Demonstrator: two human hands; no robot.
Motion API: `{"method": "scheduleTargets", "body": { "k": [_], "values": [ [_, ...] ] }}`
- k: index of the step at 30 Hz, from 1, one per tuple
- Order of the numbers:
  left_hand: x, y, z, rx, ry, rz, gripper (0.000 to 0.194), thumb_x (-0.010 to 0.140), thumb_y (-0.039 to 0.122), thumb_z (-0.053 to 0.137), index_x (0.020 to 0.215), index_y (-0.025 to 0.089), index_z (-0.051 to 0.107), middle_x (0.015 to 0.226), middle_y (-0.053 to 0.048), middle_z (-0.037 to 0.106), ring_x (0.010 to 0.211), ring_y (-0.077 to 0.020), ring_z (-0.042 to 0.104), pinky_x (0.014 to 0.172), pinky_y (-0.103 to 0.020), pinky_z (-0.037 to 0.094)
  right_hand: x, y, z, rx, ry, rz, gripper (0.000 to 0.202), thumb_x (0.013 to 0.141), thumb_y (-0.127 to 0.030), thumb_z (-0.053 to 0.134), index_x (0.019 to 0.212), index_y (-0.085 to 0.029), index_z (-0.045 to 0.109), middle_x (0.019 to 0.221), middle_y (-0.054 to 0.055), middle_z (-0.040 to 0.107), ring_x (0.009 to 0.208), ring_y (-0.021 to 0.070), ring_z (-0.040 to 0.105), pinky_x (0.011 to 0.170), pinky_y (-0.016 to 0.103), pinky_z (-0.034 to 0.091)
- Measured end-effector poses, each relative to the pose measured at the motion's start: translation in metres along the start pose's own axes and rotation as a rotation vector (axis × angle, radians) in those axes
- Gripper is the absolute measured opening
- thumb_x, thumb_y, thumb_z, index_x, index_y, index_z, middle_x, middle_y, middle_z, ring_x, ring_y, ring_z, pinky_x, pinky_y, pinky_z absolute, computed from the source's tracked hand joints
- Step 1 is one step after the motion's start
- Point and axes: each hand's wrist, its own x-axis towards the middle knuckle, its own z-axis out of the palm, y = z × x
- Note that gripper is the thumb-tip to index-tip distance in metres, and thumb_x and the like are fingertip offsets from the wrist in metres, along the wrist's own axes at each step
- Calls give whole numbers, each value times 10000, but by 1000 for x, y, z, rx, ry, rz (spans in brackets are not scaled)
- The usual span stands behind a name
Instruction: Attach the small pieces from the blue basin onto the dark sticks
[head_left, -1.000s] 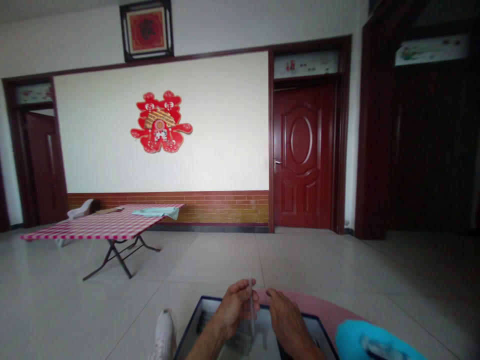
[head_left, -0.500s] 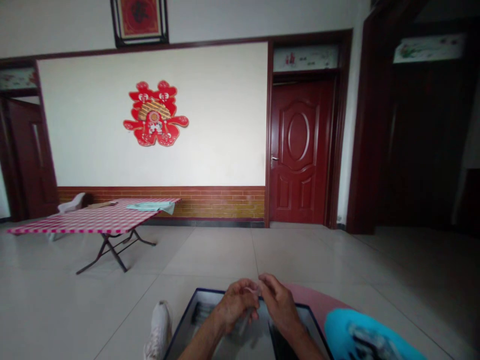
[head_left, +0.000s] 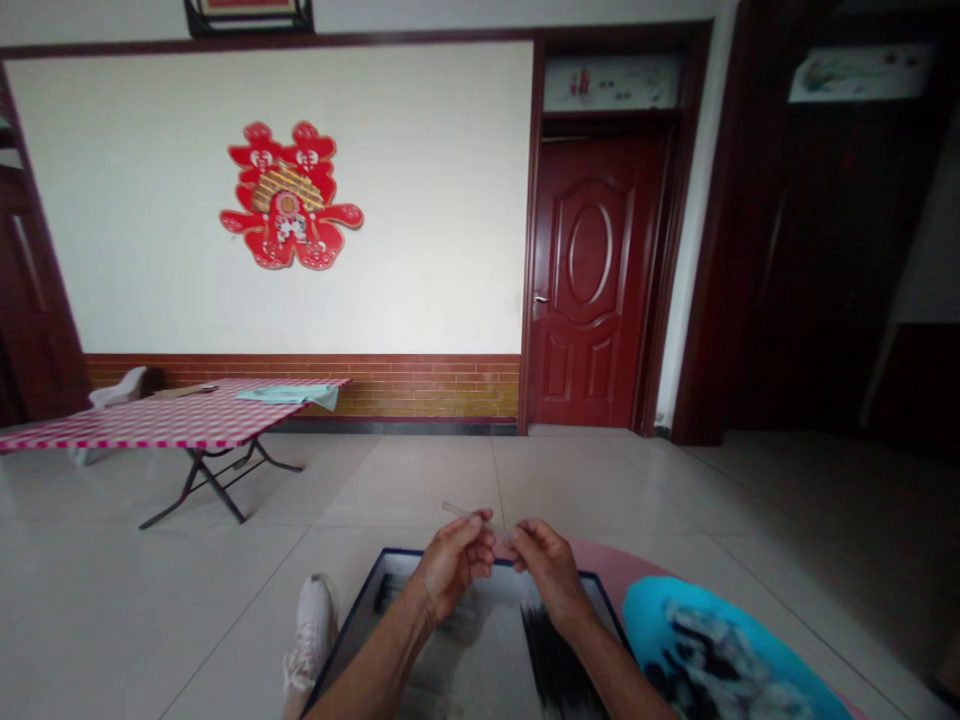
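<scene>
Above a shallow tray with a dark blue rim (head_left: 401,552), both of my hands are raised close together. My left hand (head_left: 456,562) pinches a thin, clear, tube-like strip (head_left: 452,509) whose end sticks out to the upper left. My right hand (head_left: 546,562) has its fingertips closed at the strip's other end, though the part between the hands is blurred. Beneath my right forearm, a bundle of thin black strands (head_left: 551,660) lies in the tray. More dark thin pieces (head_left: 388,592) lie at the tray's far left corner, partly hidden by my left arm.
A bright blue container (head_left: 645,605) with black and white contents stands to the right on a pink round surface (head_left: 611,562). A white shoe (head_left: 311,620) is left of the tray. Farther off stand a folding table with a checked cloth (head_left: 180,420) and a red door (head_left: 589,290).
My hands have moved slightly apart, and the clear strip now shows beyond my left fingers. The view has shifted a little down and right.
</scene>
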Motion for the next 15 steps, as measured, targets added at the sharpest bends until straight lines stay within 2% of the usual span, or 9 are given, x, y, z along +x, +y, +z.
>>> {"method": "scheduleTargets", "body": {
  "k": [3,6,8,11,15],
  "values": [
    [4,2,-2,69,117,111,273,709,363,680,810,119,609,648,-6,604,529,-93,559,503,-199,420,-5,-3,2,-163,-144,-30,240,770,-401,517,706,-171,544,559,-22,575,498,107,508,484,213,391],
    [7,5,-5,36,150,164,269,700,378,669,721,130,568,674,-10,598,581,-114,580,544,-225,447,-9,-5,0,-461,-213,-116,264,841,-361,396,770,-173,567,633,5,626,554,118,560,527,215,407],
    [8,7,-7,17,150,156,267,700,368,661,777,131,564,640,3,581,520,-107,554,502,-230,440,-11,-5,-4,-795,-229,-167,251,848,-287,375,776,-178,589,678,18,656,614,122,592,575,211,410],
    [8,6,-6,24,138,145,344,705,329,652,962,126,544,562,32,547,421,-96,482,407,-216,391,-14,-1,-8,-1199,-280,-148,201,783,-181,441,742,-190,637,756,44,695,726,145,631,645,217,412],
    [6,1,-3,71,110,91,491,726,272,612,1160,123,437,548,31,558,386,-103,461,369,-210,362,-20,4,-8,-1361,-262,-54,192,718,-120,484,722,-157,672,779,135,704,778,222,657,647,265,427]
  ]
}}
